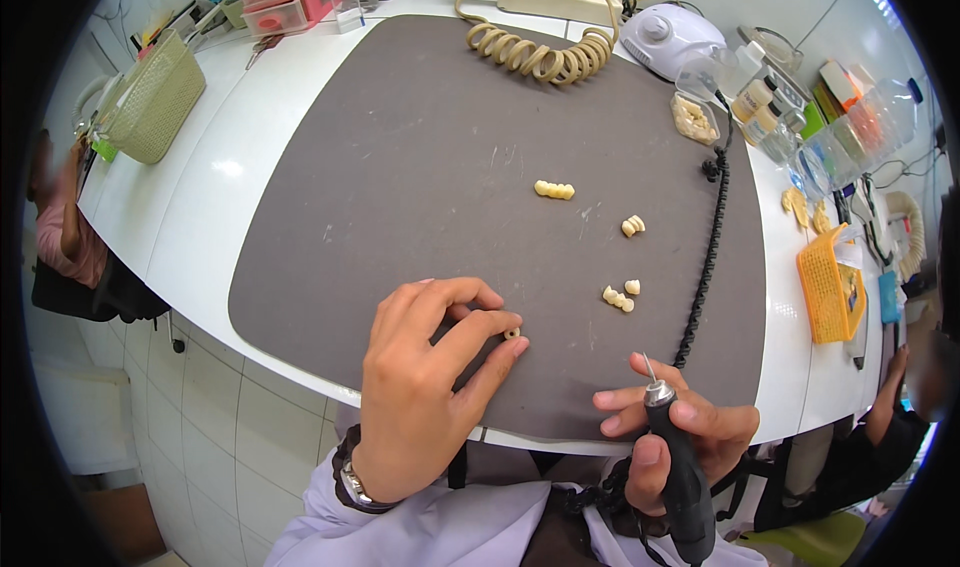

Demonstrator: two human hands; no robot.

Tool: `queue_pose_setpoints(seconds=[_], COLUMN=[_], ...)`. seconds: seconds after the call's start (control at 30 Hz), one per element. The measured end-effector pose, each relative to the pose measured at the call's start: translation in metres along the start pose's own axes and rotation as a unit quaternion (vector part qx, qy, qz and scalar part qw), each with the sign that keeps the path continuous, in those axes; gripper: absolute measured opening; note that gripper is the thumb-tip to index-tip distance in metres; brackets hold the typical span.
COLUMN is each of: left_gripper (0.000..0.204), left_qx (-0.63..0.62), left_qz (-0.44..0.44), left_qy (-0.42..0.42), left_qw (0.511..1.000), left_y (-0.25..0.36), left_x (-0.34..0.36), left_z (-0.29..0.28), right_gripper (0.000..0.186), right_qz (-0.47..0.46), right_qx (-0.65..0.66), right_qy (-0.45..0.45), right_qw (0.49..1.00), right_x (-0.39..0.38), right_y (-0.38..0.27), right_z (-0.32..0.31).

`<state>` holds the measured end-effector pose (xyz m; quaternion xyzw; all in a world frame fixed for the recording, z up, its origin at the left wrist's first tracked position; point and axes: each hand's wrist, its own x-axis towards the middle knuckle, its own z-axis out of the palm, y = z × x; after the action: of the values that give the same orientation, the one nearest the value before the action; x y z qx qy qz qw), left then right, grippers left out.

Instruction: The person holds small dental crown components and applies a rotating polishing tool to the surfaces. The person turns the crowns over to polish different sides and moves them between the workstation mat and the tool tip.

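Between the thumb and forefinger of my left hand (415, 382) is a small cream dental crown (512, 334), held low over the grey mat (420, 167). My right hand (722, 429) grips a black rotary handpiece (682, 482), whose thin metal bur (649, 367) points up and away from me, apart from the crown. Beyond my hands a tooth-shaped bridge (554, 190) lies on the mat. To its right sit a smaller crown piece (633, 226), another short bridge (619, 299) and a single crown (632, 287).
A black coiled cord (713, 237) runs along the mat's right side toward a white control unit (668, 42). Nearby stands a clear box of tooth pieces (694, 119). An orange basket (830, 292), a pale green basket (155, 102) and a beige coiled hose (545, 62) edge the mat. People sit at both sides.
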<state>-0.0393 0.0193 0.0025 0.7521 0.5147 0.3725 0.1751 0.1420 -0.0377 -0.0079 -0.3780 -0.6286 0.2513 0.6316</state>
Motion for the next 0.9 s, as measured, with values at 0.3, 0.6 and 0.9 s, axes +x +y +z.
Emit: queue_pose_setpoints(seconds=[0.3,0.6,0.9], left_gripper=[0.015,0.021,0.023], left_qx=[-0.018,-0.326,-0.381], left_qz=[0.049,0.011,-0.021], left_qy=[0.02,0.045,0.033], left_qw=[0.998,0.944,0.924], left_y=[-0.004,0.001,0.004], left_x=[0.0,-0.014,-0.012], left_z=[0.002,-0.002,-0.002], right_gripper=[0.034,0.031,0.04], right_qz=[-0.003,0.123,0.092], right_qx=[-0.021,0.183,0.138], right_qy=[-0.004,-0.032,-0.066], right_qw=[1.0,0.975,0.984], right_x=[0.0,0.02,0.015], right_y=[0.002,-0.032,-0.014], right_z=[0.001,0.011,0.016])
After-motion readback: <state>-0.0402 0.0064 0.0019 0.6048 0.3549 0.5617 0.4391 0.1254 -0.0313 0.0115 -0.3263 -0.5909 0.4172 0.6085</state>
